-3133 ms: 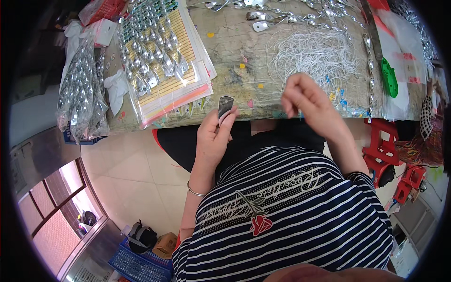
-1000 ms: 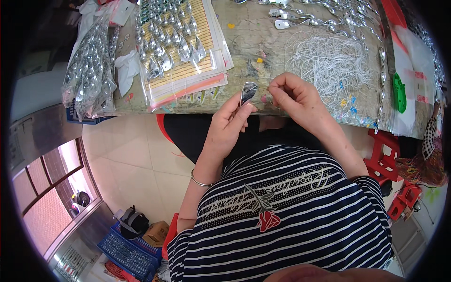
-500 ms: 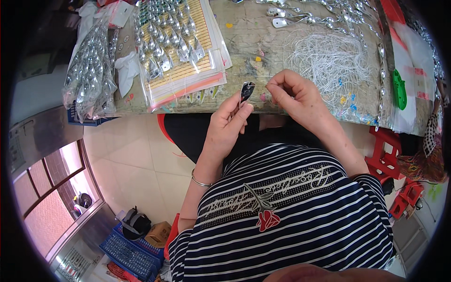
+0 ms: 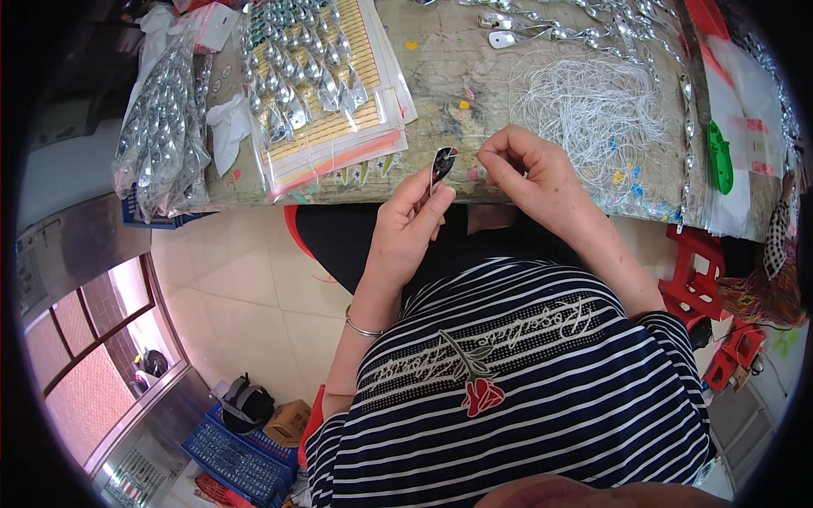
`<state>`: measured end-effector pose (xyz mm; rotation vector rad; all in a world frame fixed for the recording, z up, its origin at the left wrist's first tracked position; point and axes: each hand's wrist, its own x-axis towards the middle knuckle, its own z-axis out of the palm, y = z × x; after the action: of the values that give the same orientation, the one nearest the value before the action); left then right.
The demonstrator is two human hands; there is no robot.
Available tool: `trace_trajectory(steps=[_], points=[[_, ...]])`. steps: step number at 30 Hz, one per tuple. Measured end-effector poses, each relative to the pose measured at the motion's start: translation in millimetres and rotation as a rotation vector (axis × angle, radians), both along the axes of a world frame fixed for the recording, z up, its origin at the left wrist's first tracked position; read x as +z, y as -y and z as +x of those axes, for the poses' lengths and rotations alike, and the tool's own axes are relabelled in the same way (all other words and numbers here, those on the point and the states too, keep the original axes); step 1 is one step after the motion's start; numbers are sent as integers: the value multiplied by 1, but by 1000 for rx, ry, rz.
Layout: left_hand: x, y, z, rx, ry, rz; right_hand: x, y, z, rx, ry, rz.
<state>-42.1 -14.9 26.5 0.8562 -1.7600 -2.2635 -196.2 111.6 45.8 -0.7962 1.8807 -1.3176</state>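
My left hand [image 4: 412,213] is closed on the lower part of a shiny metal strip piece [image 4: 443,161], whose rounded dark-reflecting end stands up past the thumb. A bit of thin white string shows at its tip. Just to the right, my right hand [image 4: 529,166] is pinched, thumb against forefinger, on what looks like a fine string, hard to make out. Both hands are over the front edge of the table, a small gap apart. Beyond my right hand lies a tangled heap of white string [image 4: 589,106].
Twisted silvery strips [image 4: 326,59] lie on a striped mat with plastic sleeves at the left, beside a bag of more strips [image 4: 163,127]. Other twisted strips [image 4: 559,35] lie at the far right. A green plastic tool [image 4: 721,159] rests on the right edge. Below are red stools [image 4: 693,269].
Both hands keep almost the same place and grip. The metal piece in my left hand has tilted slightly.
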Motion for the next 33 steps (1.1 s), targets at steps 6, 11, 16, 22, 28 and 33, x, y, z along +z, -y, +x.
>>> trace_trajectory(steps=[6, 11, 16, 22, 28, 33], points=[[-2, -1, 0, -2, 14, -26, 4, 2, 5, 47, -49, -7], [-3, 0, 1, -18, 13, -20, 8, 4, 9, 92, -22, 34], [0, -2, 0, -61, 5, -24, 9, 6, 9, 69, -33, 49], [-1, -5, -1, -55, -8, -75, 4, 5, 11, 62, -61, 28], [-5, 0, 4, -128, -32, -234, 3, 7, 13, 20, -237, -79], [-10, -1, 4, -160, -61, -380, -7, 9, 11, 64, -298, -144]])
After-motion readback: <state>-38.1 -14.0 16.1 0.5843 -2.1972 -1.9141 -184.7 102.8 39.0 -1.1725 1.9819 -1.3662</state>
